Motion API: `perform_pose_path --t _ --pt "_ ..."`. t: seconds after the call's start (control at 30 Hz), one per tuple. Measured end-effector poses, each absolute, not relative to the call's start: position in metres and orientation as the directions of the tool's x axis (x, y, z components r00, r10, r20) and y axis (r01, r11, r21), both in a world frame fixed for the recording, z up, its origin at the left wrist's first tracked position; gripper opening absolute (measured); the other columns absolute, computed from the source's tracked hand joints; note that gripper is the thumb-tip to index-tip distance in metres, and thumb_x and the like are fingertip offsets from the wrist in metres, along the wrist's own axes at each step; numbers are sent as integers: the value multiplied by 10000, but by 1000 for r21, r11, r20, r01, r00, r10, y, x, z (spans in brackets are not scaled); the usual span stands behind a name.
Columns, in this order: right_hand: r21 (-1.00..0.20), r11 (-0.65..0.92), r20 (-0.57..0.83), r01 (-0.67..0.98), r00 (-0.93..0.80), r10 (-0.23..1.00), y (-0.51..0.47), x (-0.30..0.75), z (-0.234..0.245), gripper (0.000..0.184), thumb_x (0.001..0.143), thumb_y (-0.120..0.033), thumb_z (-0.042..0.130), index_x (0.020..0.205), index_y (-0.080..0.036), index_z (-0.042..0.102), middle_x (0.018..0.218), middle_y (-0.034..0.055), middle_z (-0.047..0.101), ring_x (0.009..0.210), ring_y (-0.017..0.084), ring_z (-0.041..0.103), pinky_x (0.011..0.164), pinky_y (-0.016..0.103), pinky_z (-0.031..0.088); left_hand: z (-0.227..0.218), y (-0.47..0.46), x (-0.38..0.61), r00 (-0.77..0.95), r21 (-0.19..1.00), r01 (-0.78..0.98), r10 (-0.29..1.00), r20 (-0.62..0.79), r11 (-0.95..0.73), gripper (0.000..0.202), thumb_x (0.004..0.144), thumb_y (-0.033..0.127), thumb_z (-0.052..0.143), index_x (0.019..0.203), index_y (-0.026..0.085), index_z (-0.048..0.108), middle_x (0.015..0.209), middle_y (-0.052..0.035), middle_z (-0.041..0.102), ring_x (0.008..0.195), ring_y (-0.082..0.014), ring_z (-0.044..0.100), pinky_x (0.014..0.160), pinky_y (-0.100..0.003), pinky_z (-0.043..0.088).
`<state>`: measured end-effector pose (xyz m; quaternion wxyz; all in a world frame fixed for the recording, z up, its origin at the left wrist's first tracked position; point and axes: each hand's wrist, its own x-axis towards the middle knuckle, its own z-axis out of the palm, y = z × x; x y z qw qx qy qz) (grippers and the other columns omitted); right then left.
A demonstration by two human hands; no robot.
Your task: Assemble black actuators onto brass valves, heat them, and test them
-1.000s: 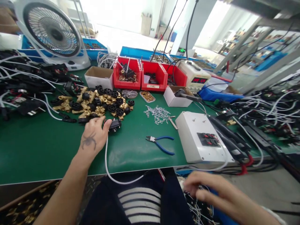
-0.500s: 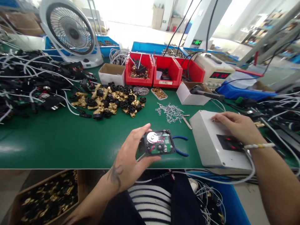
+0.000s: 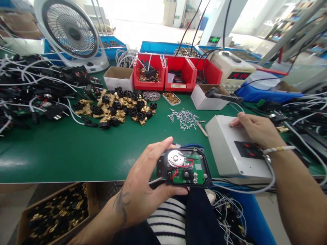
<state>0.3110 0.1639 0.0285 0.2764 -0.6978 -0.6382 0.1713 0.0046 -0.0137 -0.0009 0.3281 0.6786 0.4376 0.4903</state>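
My left hand (image 3: 145, 183) grips a black open-topped housing (image 3: 184, 168) from its left side, over the near edge of the green table (image 3: 63, 153). Inside it I see a green circuit board, a round silver disc and red wires. A white cable trails from the housing down toward my lap. My right hand (image 3: 255, 131) rests on top of a white box (image 3: 230, 149) with a black panel of red switches; its fingertips press near the box's far edge, fingers loosely bent.
A heap of brass and black fittings (image 3: 120, 107) lies mid-table, with loose metal clips (image 3: 184, 118) beside it. Red bins (image 3: 163, 73), cardboard boxes, a fan (image 3: 70, 34) and a power supply (image 3: 233, 71) line the back. Wired parts crowd both sides. Blue-handled pliers peek out behind the housing.
My left hand has drawn the housing nearer to me and a little to the right, so it looks larger. My right hand stays on the white box.
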Motion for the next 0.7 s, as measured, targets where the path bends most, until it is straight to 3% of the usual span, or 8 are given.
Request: perform_pose_path --t 0.2,0.37,0.57,0.7 --pt "-592 -44 109 804 134 985 167 314 29 351 969 -183 492 669 -123 663 826 108 720 758 137 623 811 263 454 0 -15 5 156 894 230 921 357 -385 810 815 377 751 1478 379 284 1352 10 513 1236 -153 504 1105 -246 397" --pt "-581 -40 104 813 123 987 163 313 30 356 947 -196 486 636 -152 653 795 92 722 798 179 651 856 305 468 1 -17 4 125 899 223 925 358 -378 783 810 396 751 1459 397 314 1343 13 526 1225 -163 514 1098 -272 410" --pt "-572 24 106 820 46 993 159 314 33 408 844 -495 545 607 -183 658 786 100 724 830 242 665 895 392 491 1 -19 0 144 874 259 911 387 -412 803 818 392 745 1474 377 283 1353 4 518 1244 -160 503 1118 -268 390" --pt "-556 83 198 827 34 980 142 315 48 432 737 -604 624 829 -190 706 918 119 728 890 273 666 901 438 501 1 -19 -1 141 837 312 894 426 -449 765 832 379 729 1467 343 305 1358 -29 512 1278 -193 481 1107 -303 415"
